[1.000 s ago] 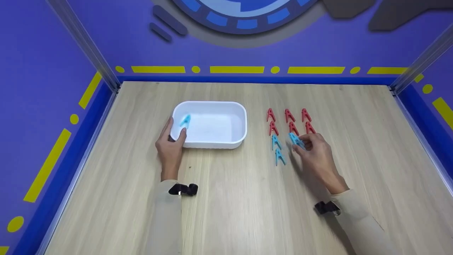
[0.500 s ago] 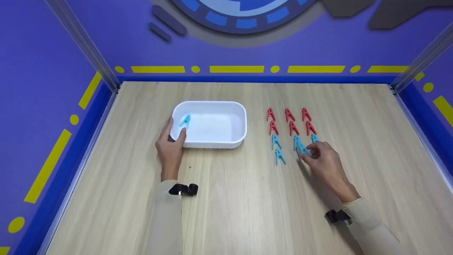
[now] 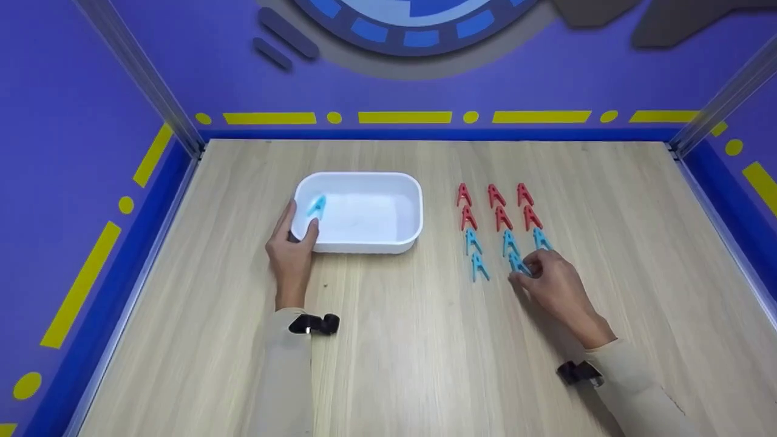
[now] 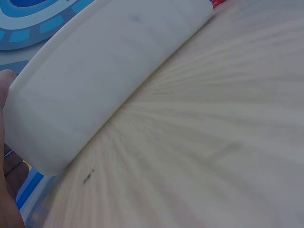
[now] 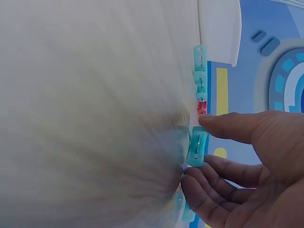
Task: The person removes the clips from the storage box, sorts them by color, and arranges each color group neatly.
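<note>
My left hand [image 3: 291, 255] grips the left end of a white plastic tub [image 3: 367, 247], thumb over the rim and fingers along the outer wall. One light blue clothespin [image 3: 317, 207] lies inside, near that thumb. To the right, my right hand [image 3: 555, 282] pinches a blue clothespin [image 3: 518, 263] standing on the table, at the front of the middle column. In the right wrist view, the thumb and fingers flank this blue clothespin [image 5: 197, 146]. Other blue clothespins [image 3: 473, 243] stand in the columns, behind them two rows of red clothespins [image 3: 500, 218].
The light wood table [image 3: 388, 340] has a blue back wall [image 3: 413, 91] with yellow markings. Metal-framed side walls close it in. Another blue clothespin [image 3: 540, 239] stands just behind the right hand's fingers.
My right hand has moved toward me and slightly right, bringing the held blue clothespin down to the table in front of another blue one. My left hand and the tub have stayed put.
</note>
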Demonstrator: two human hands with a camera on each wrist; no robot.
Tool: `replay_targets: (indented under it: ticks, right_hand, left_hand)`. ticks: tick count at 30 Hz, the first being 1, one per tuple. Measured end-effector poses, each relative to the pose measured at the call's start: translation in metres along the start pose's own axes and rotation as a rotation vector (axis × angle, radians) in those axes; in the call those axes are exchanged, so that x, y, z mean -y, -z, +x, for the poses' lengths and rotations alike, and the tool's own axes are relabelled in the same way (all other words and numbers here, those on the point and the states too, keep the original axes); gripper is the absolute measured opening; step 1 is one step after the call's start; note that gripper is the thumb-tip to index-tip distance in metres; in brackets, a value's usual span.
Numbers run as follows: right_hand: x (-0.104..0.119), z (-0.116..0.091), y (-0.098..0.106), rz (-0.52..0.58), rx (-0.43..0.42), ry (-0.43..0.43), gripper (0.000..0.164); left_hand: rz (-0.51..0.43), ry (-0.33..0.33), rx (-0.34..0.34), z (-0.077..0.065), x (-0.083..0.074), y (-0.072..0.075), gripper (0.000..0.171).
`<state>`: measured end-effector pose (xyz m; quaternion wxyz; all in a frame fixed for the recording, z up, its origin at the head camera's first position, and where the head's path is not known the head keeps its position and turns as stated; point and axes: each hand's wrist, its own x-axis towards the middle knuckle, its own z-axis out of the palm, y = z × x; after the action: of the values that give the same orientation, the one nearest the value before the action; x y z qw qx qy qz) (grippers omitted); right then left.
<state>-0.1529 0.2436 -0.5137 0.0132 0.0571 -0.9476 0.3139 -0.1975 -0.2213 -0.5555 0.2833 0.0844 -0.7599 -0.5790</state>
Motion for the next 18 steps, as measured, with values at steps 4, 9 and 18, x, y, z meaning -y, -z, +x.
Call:
replay_targets:
  ticks: [4,9,18]
  right_hand:
    - [0.0009,0.0005,-0.0005,-0.009,0.018,0.003,0.035]
    - [0.0015,0.0017,-0.0008,-0.006,0.024,-0.002,0.035]
    - [0.001,0.0032,-0.0018,-0.013,0.029,-0.008,0.036]
  left_hand:
    - [-0.009,0.002,0.0,0.0004,0.0013,-0.0005,0.062]
    - [-0.009,0.0,-0.001,0.0006,0.0017,-0.0007,0.063]
    - [0.015,-0.005,0.002,0.001,0.0002,-0.0004,0.063]
